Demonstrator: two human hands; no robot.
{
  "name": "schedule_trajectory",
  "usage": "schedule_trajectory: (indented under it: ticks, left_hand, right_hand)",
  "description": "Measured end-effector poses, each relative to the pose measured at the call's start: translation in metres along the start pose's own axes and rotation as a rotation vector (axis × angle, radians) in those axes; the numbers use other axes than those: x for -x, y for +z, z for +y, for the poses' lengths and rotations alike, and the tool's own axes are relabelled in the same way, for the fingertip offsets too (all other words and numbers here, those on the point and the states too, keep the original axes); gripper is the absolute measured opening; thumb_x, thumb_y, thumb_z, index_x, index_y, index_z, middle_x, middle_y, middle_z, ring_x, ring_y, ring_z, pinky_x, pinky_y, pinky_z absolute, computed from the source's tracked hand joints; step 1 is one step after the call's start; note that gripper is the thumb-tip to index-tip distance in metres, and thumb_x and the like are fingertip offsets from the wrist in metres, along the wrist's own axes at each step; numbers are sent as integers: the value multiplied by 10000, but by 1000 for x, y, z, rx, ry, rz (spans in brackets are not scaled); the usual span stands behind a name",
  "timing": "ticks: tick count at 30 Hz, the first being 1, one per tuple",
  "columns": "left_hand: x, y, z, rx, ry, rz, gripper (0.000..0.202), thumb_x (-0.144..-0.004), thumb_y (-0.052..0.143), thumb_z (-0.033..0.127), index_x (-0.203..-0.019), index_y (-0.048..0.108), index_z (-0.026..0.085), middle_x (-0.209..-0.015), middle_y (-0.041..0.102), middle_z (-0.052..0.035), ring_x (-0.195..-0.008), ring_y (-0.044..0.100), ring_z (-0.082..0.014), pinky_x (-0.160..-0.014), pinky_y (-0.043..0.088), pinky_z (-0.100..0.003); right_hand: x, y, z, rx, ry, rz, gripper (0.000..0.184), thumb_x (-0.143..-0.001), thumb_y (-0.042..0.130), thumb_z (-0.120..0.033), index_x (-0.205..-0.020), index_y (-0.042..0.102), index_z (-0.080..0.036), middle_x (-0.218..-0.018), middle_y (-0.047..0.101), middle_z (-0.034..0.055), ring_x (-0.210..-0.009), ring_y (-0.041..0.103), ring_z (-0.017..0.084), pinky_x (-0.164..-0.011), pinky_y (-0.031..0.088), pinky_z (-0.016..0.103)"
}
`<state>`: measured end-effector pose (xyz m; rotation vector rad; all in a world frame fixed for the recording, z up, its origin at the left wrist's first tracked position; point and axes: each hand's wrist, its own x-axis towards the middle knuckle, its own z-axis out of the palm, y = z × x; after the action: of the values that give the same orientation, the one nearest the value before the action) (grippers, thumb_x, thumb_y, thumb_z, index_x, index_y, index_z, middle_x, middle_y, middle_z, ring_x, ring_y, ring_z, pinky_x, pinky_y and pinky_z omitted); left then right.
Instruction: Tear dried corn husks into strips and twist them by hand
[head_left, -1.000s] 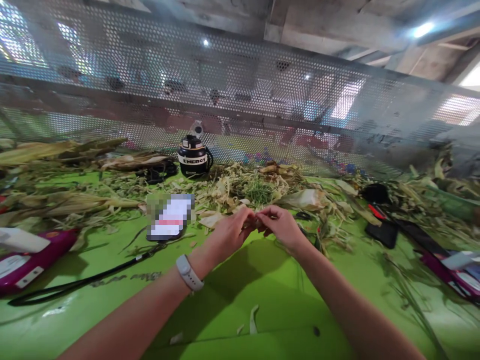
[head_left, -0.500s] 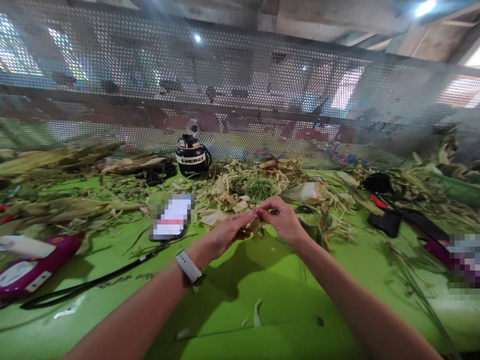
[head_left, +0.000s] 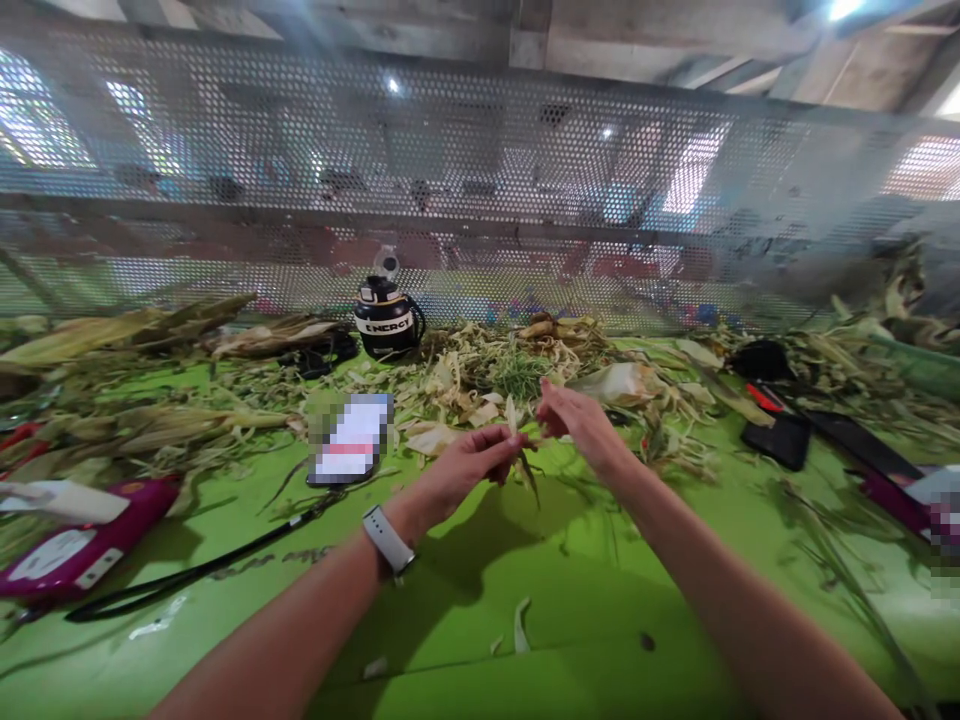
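Observation:
Both my hands meet above the green table, just in front of a heap of corn husks. My left hand, with a white watch on its wrist, is closed in a pinch on a thin strip of husk that sticks up and trails down from the fingers. My right hand is closed on the same strip from the right, fingers curled. The two hands almost touch.
A phone with a black lanyard lies left of my hands. A black jug stands by the perforated metal screen. Husks cover the table's far side. Magenta packages lie at the left, dark items at the right.
My hands have lifted slightly and drawn a little apart, and the husk strip between them now shows more plainly. The view has shifted a little.

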<state>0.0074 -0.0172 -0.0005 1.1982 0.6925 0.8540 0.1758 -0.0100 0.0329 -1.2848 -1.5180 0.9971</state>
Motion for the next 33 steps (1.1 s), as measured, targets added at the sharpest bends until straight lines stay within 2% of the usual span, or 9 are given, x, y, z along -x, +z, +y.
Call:
schedule_trajectory:
  ticks: [2, 5, 8, 12, 18, 23, 24, 28, 33]
  left_hand:
    - [-3, -1, -2, 53, 3, 68, 297, -672, 721, 439, -713, 634, 157, -573, 475, 45, -515, 390, -62, -503, 301, -205]
    - [-5, -1, -3, 120, -4, 122, 302, -629, 758, 415, -719, 652, 148, -563, 481, 45, -497, 381, -54, -483, 293, -198]
    - [-5, -1, -2, 204, -16, 156, 273, -596, 793, 354, -687, 644, 144, -562, 490, 47, -500, 396, -45, -482, 300, -182]
    - [-5, -2, 0, 282, -2, 155, 287, -566, 819, 316, -694, 630, 143, -586, 505, 51, -516, 430, -37, -493, 323, -164]
    - [-4, -3, 0, 234, -25, 99, 290, -636, 775, 359, -709, 593, 146, -556, 532, 43, -497, 463, -50, -495, 367, -175]
    - [-2, -2, 2, 311, -39, 187, 289, -651, 762, 353, -793, 586, 173, -636, 587, 36, -574, 547, -76, -560, 442, -194]
    - [-2, -2, 3, 327, -34, 208, 285, -656, 758, 351, -798, 584, 175, -644, 592, 34, -587, 555, -79, -565, 446, -194]
    - [-3, -1, 2, 326, -42, 230, 280, -717, 689, 417, -789, 586, 167, -635, 613, 15, -564, 558, -89, -546, 446, -205]
    - [-4, 0, 0, 226, -91, 249, 350, -732, 638, 497, -682, 571, 158, -487, 545, 34, -440, 480, -73, -449, 363, -193]
  right_hand:
    - [2, 0, 0, 110, 25, -94, 520, -832, 413, -605, -568, 505, -167, -512, 480, -19, -468, 451, 99, -481, 341, 230]
    - [4, 5, 5, 244, -79, -174, 507, -835, 412, -605, -558, 444, -182, -477, 381, -48, -439, 364, 87, -445, 271, 227]
    - [3, 9, 10, 320, -220, -72, 469, -857, 413, -559, -567, 381, -193, -507, 338, -54, -483, 333, 86, -469, 252, 225]
    - [1, 7, 10, 374, -324, 32, 448, -869, 417, -517, -565, 344, -196, -532, 327, -52, -525, 325, 90, -503, 263, 223]
    - [-2, 0, 11, 345, -286, 90, 446, -836, 449, -567, -594, 422, -194, -523, 390, -46, -515, 365, 100, -509, 293, 227]
    - [-2, -4, 8, 295, -199, 250, 493, -866, 348, -610, -597, 422, -204, -522, 424, -31, -519, 404, 116, -505, 307, 234]
    - [-1, -3, 8, 303, -188, 221, 511, -875, 327, -607, -571, 412, -204, -506, 417, -28, -509, 401, 117, -497, 299, 237]
    - [4, 7, 10, 392, -205, -67, 484, -886, 362, -535, -544, 419, -197, -494, 419, -21, -490, 391, 117, -483, 271, 242]
    - [6, 17, 15, 406, -322, -129, 341, -874, 417, -409, -608, 425, -197, -564, 422, -27, -540, 395, 117, -525, 292, 234]
